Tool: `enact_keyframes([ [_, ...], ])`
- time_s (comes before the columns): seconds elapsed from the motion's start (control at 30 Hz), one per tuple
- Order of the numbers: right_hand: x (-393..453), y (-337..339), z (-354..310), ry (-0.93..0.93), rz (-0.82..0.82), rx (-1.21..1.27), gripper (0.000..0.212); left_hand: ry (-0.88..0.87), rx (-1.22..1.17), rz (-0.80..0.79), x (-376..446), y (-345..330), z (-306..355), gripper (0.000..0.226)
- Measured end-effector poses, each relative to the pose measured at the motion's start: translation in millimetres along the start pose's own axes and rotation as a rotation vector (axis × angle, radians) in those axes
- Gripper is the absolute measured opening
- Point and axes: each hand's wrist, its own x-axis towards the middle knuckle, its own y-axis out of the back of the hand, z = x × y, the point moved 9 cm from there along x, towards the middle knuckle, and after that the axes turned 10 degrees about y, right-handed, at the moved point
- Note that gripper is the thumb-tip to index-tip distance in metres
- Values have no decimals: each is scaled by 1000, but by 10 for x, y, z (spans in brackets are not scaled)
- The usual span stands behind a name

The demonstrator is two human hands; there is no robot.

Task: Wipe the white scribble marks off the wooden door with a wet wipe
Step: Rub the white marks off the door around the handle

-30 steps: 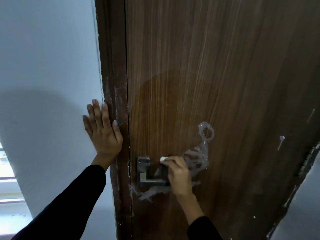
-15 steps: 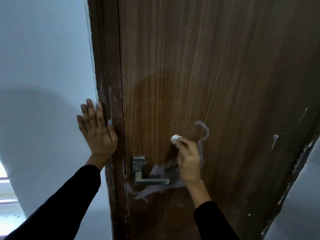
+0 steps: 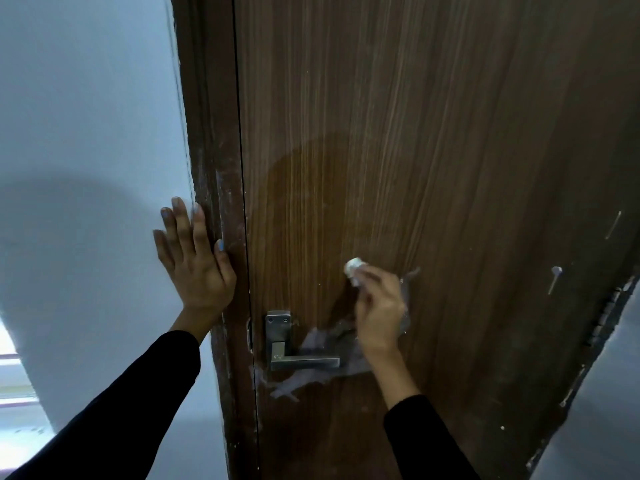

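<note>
Your right hand (image 3: 379, 308) fingers pinch a balled wipe (image 3: 354, 266) against the door (image 3: 433, 150), above and right of the handle (image 3: 304, 362); smears (image 3: 311, 374) run lengthwise beneath it. Your left hand (image 3: 197, 261), fingers spread, lies flat at the frame (image 3: 211, 133) edge.

Head view — close, facing door (image 3: 398, 168)

pale wall and dark frame, dim light

left of the flat hand runs a plain pale wall (image 3: 86, 133) carrying a soft round shadow (image 3: 69, 230); just right of it stands a scuffed dark door frame (image 3: 211, 168); far below and left, bright daylight comes through a window (image 3: 10, 368); another grey wall (image 3: 602, 393) lies at far right.
</note>
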Motion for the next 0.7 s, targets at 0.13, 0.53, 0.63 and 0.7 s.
enact_keyframes([
  [0.13,153,553,513,-441,510,51,26,8,-9,19,-18,6,-3,57],
  [0.53,-178,483,618,-240,152,-135,38,-4,-26,7,-93,20,0,56],
  [0.63,-116,707,756,-373,394,-131,31,-1,-23,9,-104,29,0,56],
  [0.7,-194,398,524,-295,255,-79,37,4,-21,8,-108,33,-7,56],
])
